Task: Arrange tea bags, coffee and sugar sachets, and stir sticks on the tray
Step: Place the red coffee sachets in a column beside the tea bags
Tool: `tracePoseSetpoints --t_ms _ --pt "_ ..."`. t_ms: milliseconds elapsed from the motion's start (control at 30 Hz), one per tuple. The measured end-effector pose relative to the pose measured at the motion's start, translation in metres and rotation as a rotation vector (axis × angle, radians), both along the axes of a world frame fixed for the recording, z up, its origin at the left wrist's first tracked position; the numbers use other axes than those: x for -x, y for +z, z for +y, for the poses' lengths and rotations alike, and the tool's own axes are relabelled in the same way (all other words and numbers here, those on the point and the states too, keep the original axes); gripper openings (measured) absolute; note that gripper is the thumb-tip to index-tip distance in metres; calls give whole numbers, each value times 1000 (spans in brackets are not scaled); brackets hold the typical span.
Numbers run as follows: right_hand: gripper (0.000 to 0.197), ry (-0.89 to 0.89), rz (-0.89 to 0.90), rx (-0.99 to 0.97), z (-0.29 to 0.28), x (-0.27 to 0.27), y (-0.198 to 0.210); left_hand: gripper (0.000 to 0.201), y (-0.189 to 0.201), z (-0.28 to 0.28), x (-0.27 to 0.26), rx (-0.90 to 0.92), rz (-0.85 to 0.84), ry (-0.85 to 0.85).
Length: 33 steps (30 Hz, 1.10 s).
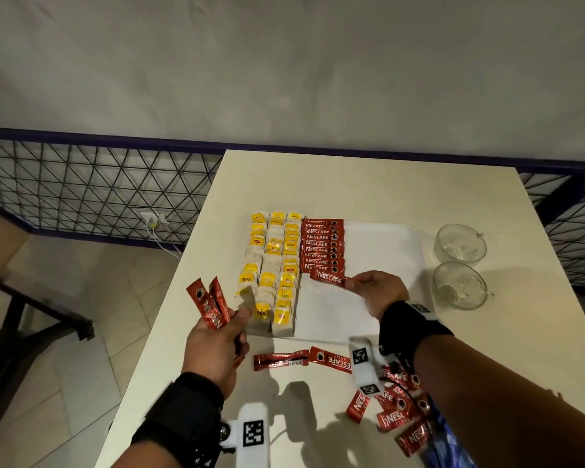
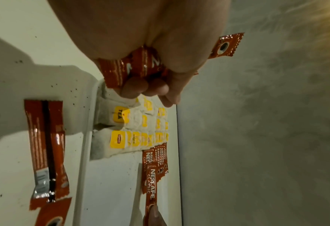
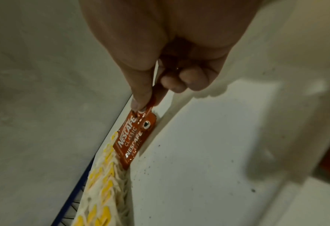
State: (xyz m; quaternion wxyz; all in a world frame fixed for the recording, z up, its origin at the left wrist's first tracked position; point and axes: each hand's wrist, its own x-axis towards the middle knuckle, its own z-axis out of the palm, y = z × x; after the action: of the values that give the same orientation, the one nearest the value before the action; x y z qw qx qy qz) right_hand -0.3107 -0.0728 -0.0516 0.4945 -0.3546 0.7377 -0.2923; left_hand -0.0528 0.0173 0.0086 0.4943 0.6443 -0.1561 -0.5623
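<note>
Off the table's (image 1: 402, 197) left edge, the left hand (image 1: 213, 349) hovers with fingers curled round a small fan of spare coffee sachets (image 1: 210, 304), their ends pointing up and away from the person. Just to its right, the tea bags (image 1: 272, 268) fill the left part of the white tray (image 1: 385, 231) in three packed columns, yellow tags up. Next comes the column of coffee sachets (image 1: 321, 246), each one lying crosswise, long axis left to right, overlapping like shingles down toward the person. And here is the key spot: the right hand (image 1: 380, 292) pinches one sachet (image 1: 330, 279) by its right end, thumb on top, held crosswise and slightly tilted, its left end reaching the tea bags. It sits right at the near end of that red column, so the next move looks like a short lowering to match the row's axis. The right hand is the nearer one for this; the left seems to be acting as the supply. The right part of the tray is bare white surface, with no sugar or stir sticks in view. Farther right, two glass cups (image 1: 460, 265) sit on the table beside the tray; whether anything is in them I cannot tell. Loose sachets (image 1: 395, 410) lie scattered on the table near the person, under the right forearm.
</note>
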Motion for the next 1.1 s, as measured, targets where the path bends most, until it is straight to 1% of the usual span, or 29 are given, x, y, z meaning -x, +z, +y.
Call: tracePoseSetpoints --t_ms 100,333,433,600,733,833,1000,1100 --pt "12 54 79 -9 -5 -9 -5 20 -3 -1 -8 -9 -12 9" --pt "5 123 151 12 -16 -20 -5 17 -6 -5 -19 2 -22 8" --pt "10 160 223 24 -21 -22 -5 15 -8 -4 -23 -6 -21 10" --pt "16 181 262 31 -26 -23 -10 13 -11 -1 -26 -14 -37 6" --pt "16 216 295 27 -29 -22 -10 14 -11 -1 -27 -20 -43 -6" --pt "15 220 287 39 -30 -20 -9 16 -12 0 -29 -20 -49 -11" --pt "7 297 347 50 -32 -13 -4 13 -15 0 -29 -18 -41 -3" --pt "11 287 366 63 -34 -10 -3 9 -17 0 -27 -13 -23 2"
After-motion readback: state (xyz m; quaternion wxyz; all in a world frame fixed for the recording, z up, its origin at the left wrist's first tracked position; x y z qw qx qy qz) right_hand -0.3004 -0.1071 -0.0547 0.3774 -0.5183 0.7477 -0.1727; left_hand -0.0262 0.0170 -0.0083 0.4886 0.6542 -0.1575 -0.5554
